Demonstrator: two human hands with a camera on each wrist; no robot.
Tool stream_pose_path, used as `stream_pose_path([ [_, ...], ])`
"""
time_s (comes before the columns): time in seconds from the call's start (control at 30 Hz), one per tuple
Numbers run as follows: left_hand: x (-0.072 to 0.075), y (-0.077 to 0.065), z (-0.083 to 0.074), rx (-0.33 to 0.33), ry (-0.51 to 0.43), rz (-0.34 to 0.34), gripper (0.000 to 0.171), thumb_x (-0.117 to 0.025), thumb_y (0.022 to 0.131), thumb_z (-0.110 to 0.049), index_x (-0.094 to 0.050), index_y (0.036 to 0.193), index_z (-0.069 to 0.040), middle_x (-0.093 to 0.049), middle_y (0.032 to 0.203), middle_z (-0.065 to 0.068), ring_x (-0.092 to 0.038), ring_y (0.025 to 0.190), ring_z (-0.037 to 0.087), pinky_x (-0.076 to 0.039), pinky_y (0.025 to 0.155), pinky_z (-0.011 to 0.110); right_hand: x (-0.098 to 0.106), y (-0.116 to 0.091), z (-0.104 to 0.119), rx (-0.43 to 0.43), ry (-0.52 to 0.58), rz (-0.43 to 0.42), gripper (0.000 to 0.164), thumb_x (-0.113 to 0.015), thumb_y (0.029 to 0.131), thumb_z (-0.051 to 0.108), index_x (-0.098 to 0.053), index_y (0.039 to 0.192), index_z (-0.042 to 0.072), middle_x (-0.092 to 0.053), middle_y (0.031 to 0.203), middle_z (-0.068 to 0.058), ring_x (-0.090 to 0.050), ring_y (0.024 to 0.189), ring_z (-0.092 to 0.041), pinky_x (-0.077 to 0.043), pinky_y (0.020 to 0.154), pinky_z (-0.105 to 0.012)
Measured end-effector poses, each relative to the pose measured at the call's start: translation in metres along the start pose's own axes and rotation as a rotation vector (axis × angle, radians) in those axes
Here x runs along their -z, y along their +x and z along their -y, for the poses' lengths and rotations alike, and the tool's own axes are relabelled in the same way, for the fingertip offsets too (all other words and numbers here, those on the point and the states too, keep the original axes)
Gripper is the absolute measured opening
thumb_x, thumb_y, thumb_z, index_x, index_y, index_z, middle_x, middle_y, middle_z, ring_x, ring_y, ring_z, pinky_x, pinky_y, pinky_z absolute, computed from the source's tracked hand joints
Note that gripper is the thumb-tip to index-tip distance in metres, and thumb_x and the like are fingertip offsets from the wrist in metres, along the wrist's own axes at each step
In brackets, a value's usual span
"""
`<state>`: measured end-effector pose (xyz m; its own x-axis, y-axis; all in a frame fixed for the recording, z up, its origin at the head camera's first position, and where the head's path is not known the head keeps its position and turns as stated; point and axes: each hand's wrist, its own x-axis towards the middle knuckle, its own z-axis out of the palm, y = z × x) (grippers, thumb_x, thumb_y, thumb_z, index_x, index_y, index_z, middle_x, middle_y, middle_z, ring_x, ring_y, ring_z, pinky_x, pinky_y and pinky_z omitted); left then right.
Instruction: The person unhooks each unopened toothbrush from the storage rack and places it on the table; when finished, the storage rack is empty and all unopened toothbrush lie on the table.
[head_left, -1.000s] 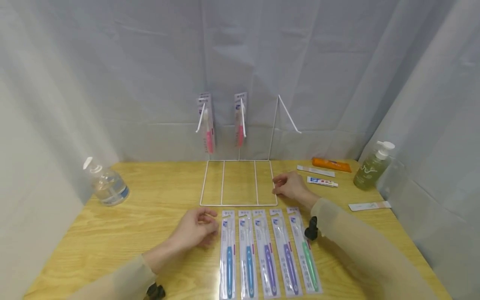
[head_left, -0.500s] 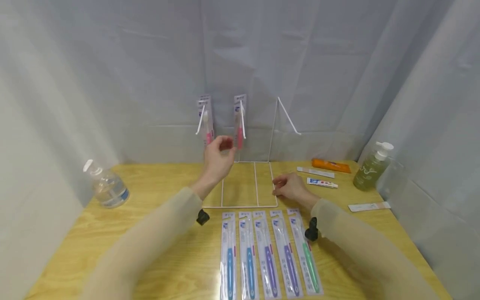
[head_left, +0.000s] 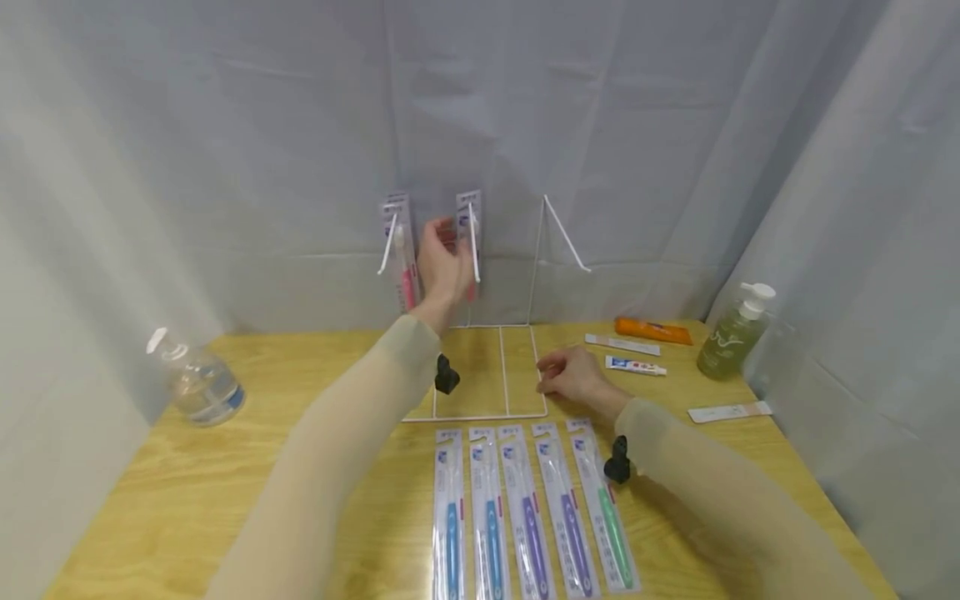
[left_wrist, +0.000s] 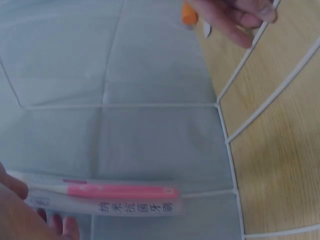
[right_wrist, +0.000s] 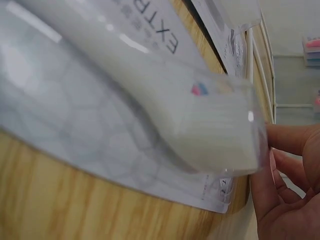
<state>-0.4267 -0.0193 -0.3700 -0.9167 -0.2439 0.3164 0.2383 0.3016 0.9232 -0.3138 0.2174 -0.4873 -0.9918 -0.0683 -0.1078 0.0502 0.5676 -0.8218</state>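
Observation:
A white wire rack [head_left: 487,417] stands at the back of the table with three hooks. Packaged pink toothbrushes hang on the left hook [head_left: 387,243] and on the middle one. My left hand [head_left: 441,265] is at the middle toothbrush pack [left_wrist: 125,192]; in the left wrist view its thumb and fingers lie about the pack's upper part, without a clear pinch. At the rack's right base wire, my right hand [head_left: 573,375] pinches the wire between thumb and fingers. The right hook [head_left: 566,233] carries nothing.
Several packaged toothbrushes [head_left: 531,517], blue, purple and green, lie in a row before the rack. To the right are an orange tube [head_left: 652,331], a small toothpaste tube [head_left: 634,367], flat sachets [head_left: 729,412] and a green pump bottle [head_left: 737,333]. A clear pump bottle [head_left: 201,387] stands left.
My left hand has risen from beside the row of toothbrushes, over the rack's base, to the middle hanging pack. The right hand has stayed at the rack's right wire.

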Motion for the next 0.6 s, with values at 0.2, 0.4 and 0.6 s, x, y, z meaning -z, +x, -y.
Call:
stream_pose_path([
  [0.2,0.004,0.002,-0.004,0.059,0.065,0.017,0.028,-0.065,0.109,-0.019,-0.07,0.135,-0.012,-0.077,0.13,0.01,-0.072,0.118,0.025,-0.061,0.112,0.039,-0.002,-0.002,0.002,-0.006,-0.042,0.007,0.041,-0.092,0.087,0.006,-0.082,0.126,0.002,-0.08,0.098,-0.013,-0.069,0.068,-0.009,-0.063,0.062,-0.02],
  [0.4,0.001,0.004,-0.002,0.018,0.051,0.064,0.024,-0.066,0.108,-0.015,-0.072,0.132,-0.012,-0.079,0.131,0.011,-0.075,0.12,0.026,-0.063,0.112,0.04,-0.002,-0.002,0.004,-0.002,-0.05,0.016,0.04,-0.092,0.088,0.006,-0.082,0.126,0.002,-0.08,0.098,-0.013,-0.069,0.068,-0.01,-0.063,0.062,-0.02],
  [0.6,-0.008,0.008,0.014,-0.029,0.008,0.121,0.022,-0.067,0.105,-0.014,-0.074,0.126,-0.014,-0.081,0.124,0.008,-0.077,0.109,0.021,-0.067,0.101,0.035,0.0,0.0,0.005,0.011,-0.06,0.008,0.04,-0.092,0.088,0.005,-0.082,0.126,0.001,-0.08,0.098,-0.014,-0.068,0.068,-0.009,-0.062,0.062,-0.019],
])
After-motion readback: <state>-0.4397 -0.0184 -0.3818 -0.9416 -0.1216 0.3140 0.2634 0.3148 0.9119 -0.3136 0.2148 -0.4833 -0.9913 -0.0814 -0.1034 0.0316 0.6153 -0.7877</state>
